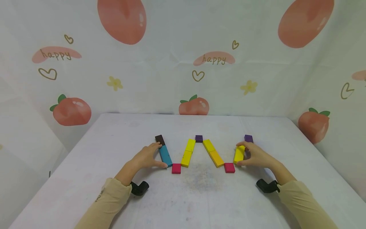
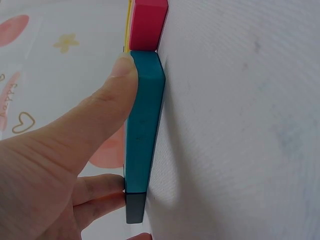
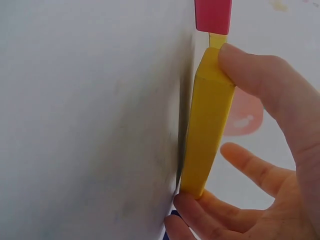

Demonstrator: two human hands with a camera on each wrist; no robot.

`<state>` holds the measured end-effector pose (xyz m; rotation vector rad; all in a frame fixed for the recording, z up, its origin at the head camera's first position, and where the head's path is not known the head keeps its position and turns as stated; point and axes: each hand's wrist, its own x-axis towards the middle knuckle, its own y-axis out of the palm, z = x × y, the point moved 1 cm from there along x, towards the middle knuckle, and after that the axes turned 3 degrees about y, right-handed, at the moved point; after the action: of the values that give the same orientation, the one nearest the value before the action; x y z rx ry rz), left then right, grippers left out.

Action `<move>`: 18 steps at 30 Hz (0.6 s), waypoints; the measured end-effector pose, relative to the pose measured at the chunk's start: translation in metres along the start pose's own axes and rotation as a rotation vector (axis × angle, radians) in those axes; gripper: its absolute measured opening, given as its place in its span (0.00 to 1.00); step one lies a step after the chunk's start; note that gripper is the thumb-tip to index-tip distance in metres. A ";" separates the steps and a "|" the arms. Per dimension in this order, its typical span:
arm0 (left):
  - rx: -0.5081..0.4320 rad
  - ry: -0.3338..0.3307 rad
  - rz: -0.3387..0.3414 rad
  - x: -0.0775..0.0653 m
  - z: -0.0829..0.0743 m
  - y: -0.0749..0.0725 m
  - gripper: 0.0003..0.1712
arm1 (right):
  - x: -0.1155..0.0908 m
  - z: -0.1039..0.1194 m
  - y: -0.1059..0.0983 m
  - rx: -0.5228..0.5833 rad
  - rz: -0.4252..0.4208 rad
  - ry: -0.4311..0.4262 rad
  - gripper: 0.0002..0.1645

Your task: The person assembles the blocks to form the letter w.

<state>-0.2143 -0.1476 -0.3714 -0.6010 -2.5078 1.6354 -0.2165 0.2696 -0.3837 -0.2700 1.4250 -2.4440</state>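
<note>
My left hand (image 1: 145, 156) touches a blue block (image 1: 165, 156) with the thumb near its front end. Other fingertips rest where the blue block meets a dark brown block (image 1: 160, 140); the left wrist view shows the thumb (image 2: 112, 95) on the block's upper edge. My right hand (image 1: 257, 156) pinches a yellow block (image 3: 206, 130) end to end between thumb and fingers. In the right wrist view, that block appears slightly tilted off the table, near a red block (image 3: 213, 15). A purple block (image 1: 248, 138) lies just behind the right fingers, partly hidden.
Between the hands, a zigzag runs across the white table (image 1: 186, 200): a red block (image 1: 176, 168), two yellow blocks (image 1: 188, 152), a small purple block (image 1: 199, 138), a yellow and an orange-yellow block (image 1: 216, 158), then another red block (image 1: 229, 167). A fruit-patterned cloth (image 1: 160, 79) hangs behind.
</note>
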 end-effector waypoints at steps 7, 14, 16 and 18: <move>0.002 0.005 0.000 0.000 0.000 0.000 0.53 | 0.001 0.003 0.001 0.002 0.032 0.002 0.41; 0.001 0.009 -0.003 0.000 0.001 0.000 0.52 | 0.001 0.006 0.001 -0.002 0.045 0.009 0.42; -0.001 0.009 -0.004 0.000 0.001 0.000 0.52 | 0.000 0.006 0.001 -0.001 0.046 0.013 0.42; -0.002 0.010 -0.005 0.000 0.001 0.001 0.52 | 0.000 0.006 0.001 0.003 0.052 0.014 0.43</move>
<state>-0.2144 -0.1486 -0.3724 -0.6010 -2.5024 1.6247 -0.2145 0.2635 -0.3818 -0.2128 1.4162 -2.4114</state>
